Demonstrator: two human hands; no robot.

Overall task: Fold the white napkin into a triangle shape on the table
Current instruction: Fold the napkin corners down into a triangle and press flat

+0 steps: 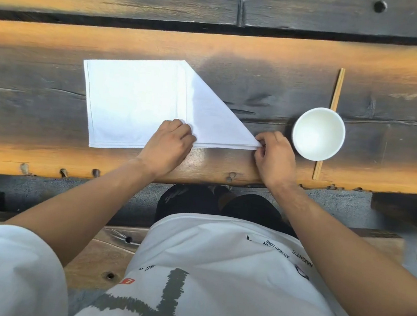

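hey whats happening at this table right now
A person is folding a white cloth napkin on a weathered wooden table. One corner is already folded over diagonally. The right hand pinches the pointed tip, the left hand presses the fold. A white ceramic bowl sits on wooden chopsticks nearby.

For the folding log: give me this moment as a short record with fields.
napkin: white napkin flat on the table, right part folded into a diagonal flap
left hand: left hand rests on the napkin's near edge
right hand: right hand pinches the flap's pointed corner
bowl: white bowl right of the napkin
chopsticks: chopsticks lying partly under the bowl
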